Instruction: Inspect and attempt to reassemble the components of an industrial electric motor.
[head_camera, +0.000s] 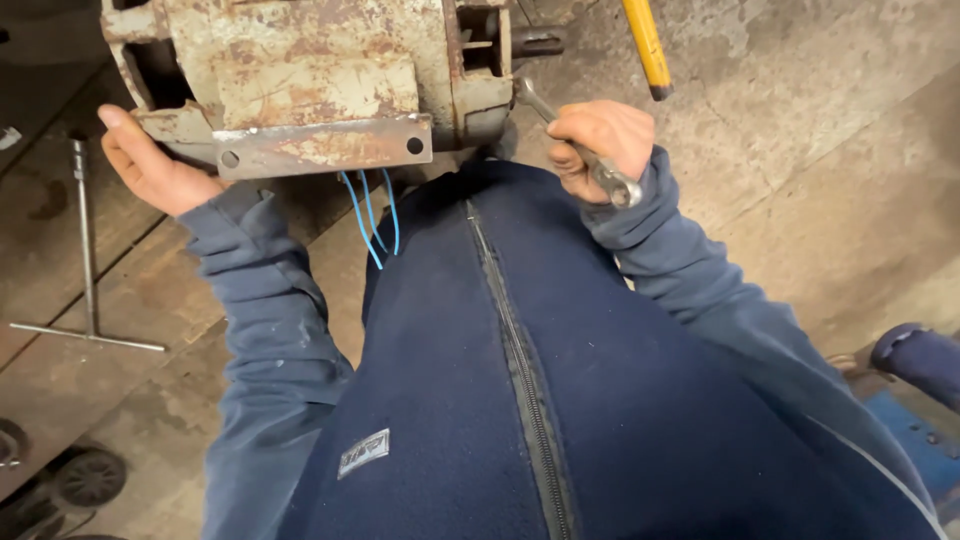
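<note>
At upper centre of the frame, the left hand braces the rusty motor housing. The right hand grips a steel wrench against its right end. Blue wires hang beneath the housing's mounting foot.

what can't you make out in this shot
- Rusty motor housing: top cut off by the head view's upper edge.
- Wrench: its far end is hidden behind the housing; the middle is covered by the right hand.
- Left hand: fingertips hidden behind the housing.
- Yellow handle: cut off above.
</note>
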